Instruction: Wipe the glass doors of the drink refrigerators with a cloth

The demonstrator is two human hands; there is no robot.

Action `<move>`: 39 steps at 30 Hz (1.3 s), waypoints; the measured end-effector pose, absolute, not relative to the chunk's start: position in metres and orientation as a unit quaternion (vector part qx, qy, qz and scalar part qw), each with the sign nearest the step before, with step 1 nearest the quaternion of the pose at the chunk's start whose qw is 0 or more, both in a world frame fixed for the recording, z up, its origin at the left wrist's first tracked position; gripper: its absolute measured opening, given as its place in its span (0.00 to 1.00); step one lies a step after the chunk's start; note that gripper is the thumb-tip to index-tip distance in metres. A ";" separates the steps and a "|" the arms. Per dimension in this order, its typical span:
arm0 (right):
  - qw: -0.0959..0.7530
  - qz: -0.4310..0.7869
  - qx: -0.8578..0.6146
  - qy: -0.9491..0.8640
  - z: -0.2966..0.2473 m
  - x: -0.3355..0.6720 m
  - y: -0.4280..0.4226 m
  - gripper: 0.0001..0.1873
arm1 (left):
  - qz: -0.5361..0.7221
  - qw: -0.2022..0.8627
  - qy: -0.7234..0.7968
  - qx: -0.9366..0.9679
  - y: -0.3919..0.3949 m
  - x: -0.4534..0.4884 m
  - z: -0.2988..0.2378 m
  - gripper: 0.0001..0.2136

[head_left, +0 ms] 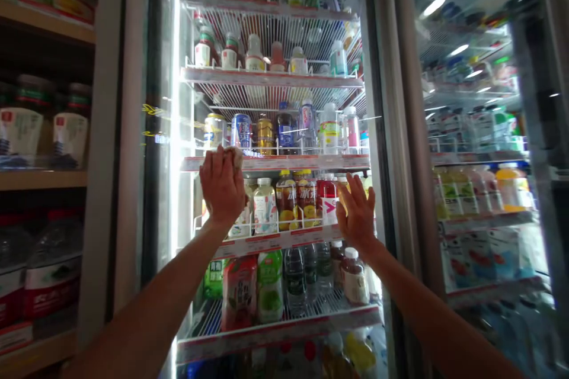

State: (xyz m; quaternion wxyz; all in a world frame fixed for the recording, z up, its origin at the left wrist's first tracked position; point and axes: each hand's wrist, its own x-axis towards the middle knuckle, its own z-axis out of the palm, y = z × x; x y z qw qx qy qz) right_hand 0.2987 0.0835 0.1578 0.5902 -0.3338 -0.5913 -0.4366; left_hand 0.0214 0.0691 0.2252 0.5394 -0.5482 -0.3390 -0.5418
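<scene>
My left hand (pixel 222 186) is raised in front of a lit drinks fridge, pressed toward the glass door. Beneath its fingers is a crumpled pale cloth (pixel 237 157), mostly hidden by the hand. To the right, my right hand (pixel 357 211) has its fingers spread and holds nothing; it appears to rest flat on the glass. Behind the hands stand dark tea bottles with yellow caps (pixel 287 198), a red-labelled bottle (pixel 328 195) and a white patterned bottle (pixel 265 206).
Wire shelves with price-strip edges (pixel 275 161) carry cans and bottles. A metal door frame (pixel 402 130) runs up the right side, with another stocked fridge (pixel 480 189) beyond. Wooden shelves (pixel 44 179) with bottles stand at the left.
</scene>
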 end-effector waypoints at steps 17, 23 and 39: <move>0.568 -0.450 -0.381 -0.574 0.152 0.356 0.077 0.22 | -0.229 0.575 -0.153 -0.770 0.080 0.140 0.206 0.21; 0.573 -0.466 -0.389 -0.550 0.156 0.382 0.072 0.22 | -0.382 0.540 -0.268 -0.700 0.088 0.168 0.222 0.22; 0.567 -0.464 -0.400 -0.550 0.149 0.413 0.062 0.27 | -0.211 0.546 -0.103 -0.804 0.097 0.239 0.225 0.18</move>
